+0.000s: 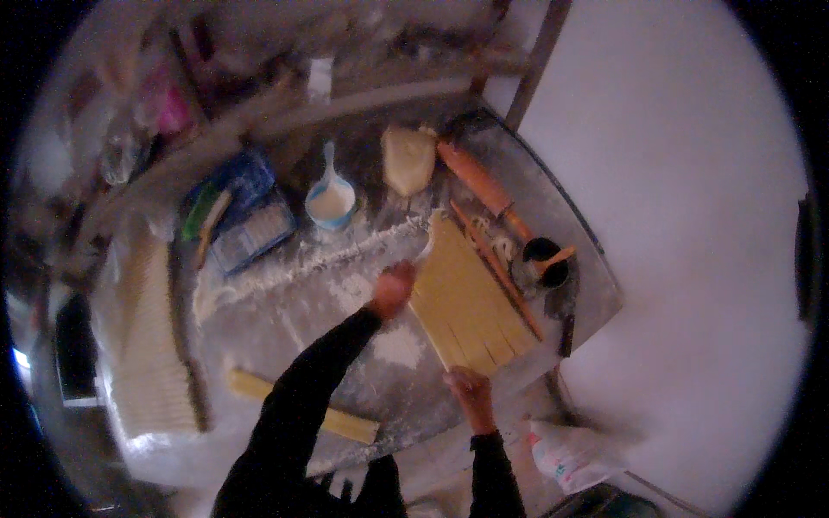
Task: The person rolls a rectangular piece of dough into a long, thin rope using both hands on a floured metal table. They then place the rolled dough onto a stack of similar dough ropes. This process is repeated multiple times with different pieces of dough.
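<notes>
A flat sheet of yellow dough (462, 289), slit into strips at its near end, lies on the floured table (285, 319). My left hand (395, 289) is closed at the sheet's left edge; its fingertips are blurred. At the near left corner my right hand (471, 393) is curled round the end of the dough. Both hands are on the same side strip, one farther up than the other. Beneath my left forearm lies a separate dough strip (350, 426), partly hidden by the sleeve. Along the sheet's right side rests a thin wooden stick (501, 272).
A red-brown rolling pin (475, 179) and a dark pot (546, 262) are at the right. Farther back are a dough lump (408, 161), a flour bowl (331, 205) and a blue tray (255, 233). Stacked strips (147, 337) stand left. Loose flour (259, 285) forms a ridge.
</notes>
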`<control>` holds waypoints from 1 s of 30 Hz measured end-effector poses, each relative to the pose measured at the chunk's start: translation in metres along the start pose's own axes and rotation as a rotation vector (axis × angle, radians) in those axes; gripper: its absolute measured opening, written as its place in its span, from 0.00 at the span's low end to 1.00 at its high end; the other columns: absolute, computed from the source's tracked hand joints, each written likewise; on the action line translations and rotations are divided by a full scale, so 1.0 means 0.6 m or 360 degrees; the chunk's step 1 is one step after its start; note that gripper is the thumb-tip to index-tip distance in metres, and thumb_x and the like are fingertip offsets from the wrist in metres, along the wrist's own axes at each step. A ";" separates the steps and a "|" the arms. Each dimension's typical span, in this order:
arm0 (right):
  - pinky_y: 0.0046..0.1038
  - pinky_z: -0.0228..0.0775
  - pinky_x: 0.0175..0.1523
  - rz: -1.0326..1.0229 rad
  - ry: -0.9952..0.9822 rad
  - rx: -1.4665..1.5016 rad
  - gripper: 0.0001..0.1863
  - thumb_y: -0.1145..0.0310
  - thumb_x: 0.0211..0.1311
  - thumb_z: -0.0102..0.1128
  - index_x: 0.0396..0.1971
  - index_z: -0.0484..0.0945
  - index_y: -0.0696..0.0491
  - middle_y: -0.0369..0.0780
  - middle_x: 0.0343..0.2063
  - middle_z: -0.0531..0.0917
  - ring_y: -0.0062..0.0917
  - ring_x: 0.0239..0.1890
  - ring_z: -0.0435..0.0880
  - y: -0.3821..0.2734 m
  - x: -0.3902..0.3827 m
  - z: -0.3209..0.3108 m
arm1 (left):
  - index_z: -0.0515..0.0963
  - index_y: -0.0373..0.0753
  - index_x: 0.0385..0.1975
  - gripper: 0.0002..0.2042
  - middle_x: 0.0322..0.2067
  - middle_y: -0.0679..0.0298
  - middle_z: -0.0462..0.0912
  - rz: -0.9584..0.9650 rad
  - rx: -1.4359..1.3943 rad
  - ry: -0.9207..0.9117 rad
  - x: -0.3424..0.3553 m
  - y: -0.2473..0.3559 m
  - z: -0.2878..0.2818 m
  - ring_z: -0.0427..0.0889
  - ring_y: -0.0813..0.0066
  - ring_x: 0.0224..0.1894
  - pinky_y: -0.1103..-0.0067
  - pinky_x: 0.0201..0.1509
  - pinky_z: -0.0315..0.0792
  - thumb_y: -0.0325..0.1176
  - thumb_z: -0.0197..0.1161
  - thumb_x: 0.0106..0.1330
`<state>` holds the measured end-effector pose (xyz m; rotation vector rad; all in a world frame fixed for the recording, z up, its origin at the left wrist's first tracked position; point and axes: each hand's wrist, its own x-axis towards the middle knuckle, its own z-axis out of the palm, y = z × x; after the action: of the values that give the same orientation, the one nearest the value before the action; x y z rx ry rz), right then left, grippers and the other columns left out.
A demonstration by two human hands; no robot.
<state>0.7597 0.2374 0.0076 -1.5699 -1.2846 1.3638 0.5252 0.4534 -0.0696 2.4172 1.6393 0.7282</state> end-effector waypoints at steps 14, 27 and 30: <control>0.23 0.75 0.39 -0.0246 0.0150 -0.0071 0.07 0.69 0.53 0.63 0.31 0.83 0.55 0.39 0.30 0.85 0.19 0.33 0.83 0.030 -0.008 -0.001 | 0.76 0.38 0.34 0.11 0.33 0.52 0.77 -0.0333 -0.0233 0.0556 0.037 -0.067 0.062 0.78 0.51 0.35 0.62 0.35 0.72 0.39 0.56 0.63; 0.30 0.75 0.46 -0.0589 0.0040 -0.0803 0.19 0.67 0.55 0.62 0.46 0.78 0.56 0.42 0.44 0.82 0.29 0.45 0.81 0.109 0.068 -0.042 | 0.74 0.37 0.36 0.07 0.37 0.55 0.76 0.0153 -0.0282 0.0245 -0.048 0.028 -0.035 0.77 0.54 0.38 0.65 0.37 0.74 0.32 0.58 0.61; 0.34 0.72 0.53 -0.0856 0.0198 -0.1496 0.24 0.67 0.54 0.61 0.53 0.74 0.55 0.47 0.52 0.77 0.36 0.53 0.77 0.089 0.122 -0.038 | 0.75 0.38 0.39 0.08 0.38 0.57 0.77 0.0336 -0.0409 0.0220 -0.074 0.096 -0.102 0.78 0.55 0.39 0.66 0.37 0.76 0.29 0.60 0.60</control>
<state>0.7916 0.2946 -0.0589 -1.6160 -2.2280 0.2945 0.5327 0.3809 -0.0090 2.4189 1.2509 1.0874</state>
